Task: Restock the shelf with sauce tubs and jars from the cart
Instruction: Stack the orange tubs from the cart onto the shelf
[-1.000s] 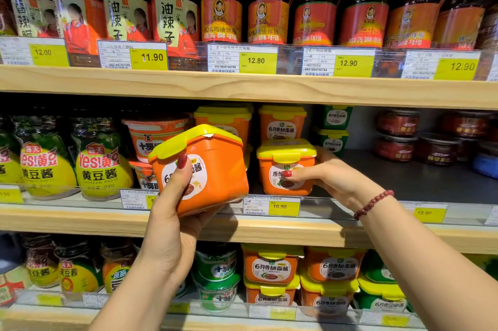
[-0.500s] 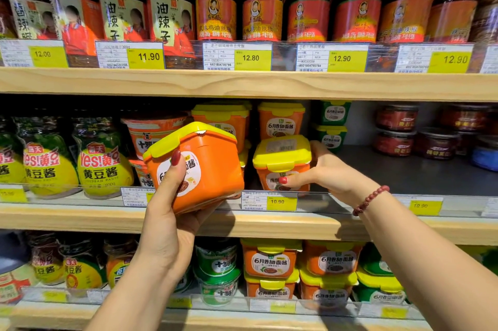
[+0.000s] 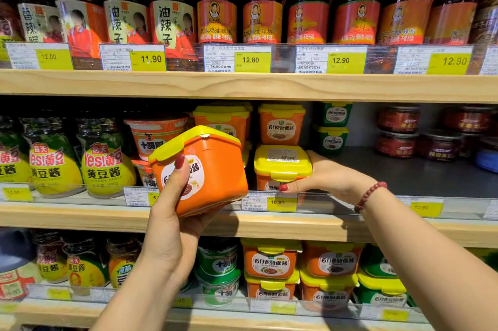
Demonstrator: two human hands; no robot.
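My left hand [image 3: 172,223] grips a large orange sauce tub [image 3: 215,169] with a yellow lid, tilted, in front of the middle shelf [image 3: 296,225]. My right hand [image 3: 326,177] holds a smaller orange tub with a yellow lid [image 3: 281,162] at the front of that shelf, thumb on its front, fingers behind its right side. More orange tubs [image 3: 281,125] stand stacked behind it.
Yellow soybean paste jars [image 3: 107,163] and red cups [image 3: 153,136] fill the shelf's left. Green tubs [image 3: 332,128] and dark red jars [image 3: 398,131] sit at the right rear, with bare grey shelf [image 3: 404,174] before them. Chili oil jars [image 3: 264,7] line the upper shelf.
The smaller tub under my right hand has shifted slightly and tipped forward, showing its lid top. My left hand keeps the large tub almost in place.
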